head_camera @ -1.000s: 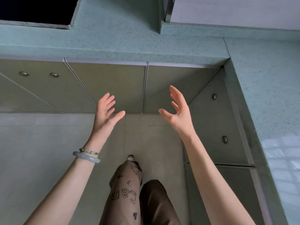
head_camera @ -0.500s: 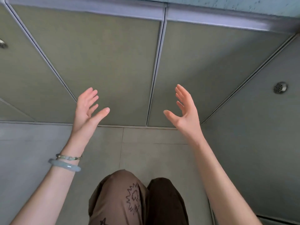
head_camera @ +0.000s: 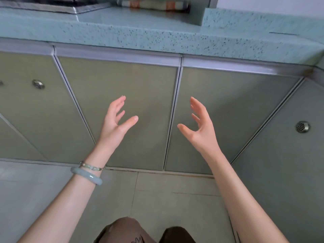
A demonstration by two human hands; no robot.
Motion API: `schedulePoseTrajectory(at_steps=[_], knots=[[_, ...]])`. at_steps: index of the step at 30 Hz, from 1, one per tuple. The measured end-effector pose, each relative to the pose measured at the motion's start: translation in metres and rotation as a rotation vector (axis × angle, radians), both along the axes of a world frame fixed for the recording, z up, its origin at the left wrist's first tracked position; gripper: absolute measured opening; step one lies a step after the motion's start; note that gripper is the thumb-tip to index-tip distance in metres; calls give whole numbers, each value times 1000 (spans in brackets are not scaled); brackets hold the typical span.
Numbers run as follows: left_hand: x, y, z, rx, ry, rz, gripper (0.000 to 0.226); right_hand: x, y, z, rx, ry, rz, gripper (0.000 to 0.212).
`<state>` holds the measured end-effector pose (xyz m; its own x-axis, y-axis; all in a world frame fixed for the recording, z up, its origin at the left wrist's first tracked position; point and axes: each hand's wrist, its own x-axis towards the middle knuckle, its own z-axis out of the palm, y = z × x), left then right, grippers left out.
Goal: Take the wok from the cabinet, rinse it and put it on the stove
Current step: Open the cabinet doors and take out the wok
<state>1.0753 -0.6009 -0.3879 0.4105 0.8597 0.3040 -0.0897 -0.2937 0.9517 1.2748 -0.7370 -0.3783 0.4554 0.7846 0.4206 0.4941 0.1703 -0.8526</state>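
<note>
stove (head_camera: 52,6) sits at the far left corner of the countertop (head_camera: 157,37). every cabinet door under it is closed, so no wok in sight, my guess is it's behind one of them. left hand (head_camera: 115,123), bangle (head_camera: 86,178) on the wrist, hovers in front of the middle door (head_camera: 133,81), fingers spread loose, holding nothing. right hand (head_camera: 201,127) same deal, empty and wide, just right of the door seam (head_camera: 173,111), facing the right door (head_camera: 236,106). both look equally near, neither touching. can't see a handle, so probably the top edge gets pulled.
</note>
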Motion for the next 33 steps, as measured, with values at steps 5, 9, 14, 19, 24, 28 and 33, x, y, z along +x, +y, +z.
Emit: schedulePoseTrajectory(at_steps=[5, 9, 14, 19, 24, 28, 33], knots=[[56, 4, 73, -274, -229, -200, 44, 18, 20, 51, 116, -133, -11, 77], [92, 9, 102, -605, -422, -362, 49, 27, 31, 70, 110, -229, -1, 77], [118, 16, 113, -702, -540, -349, 50, 40, 32, 75, 111, -266, -22, 79], [124, 9, 127, -765, -560, -335, 46, 49, 27, 75, 98, -301, -30, 78], [114, -5, 144, -884, -573, -338, 54, 45, 23, 75, 75, -311, -41, 76], [90, -30, 147, -925, -540, -312, 47, 32, 21, 87, 60, -314, -28, 71], [28, -60, 146, -940, -472, -334, 47, 4, 31, 93, 72, -244, 66, 65]])
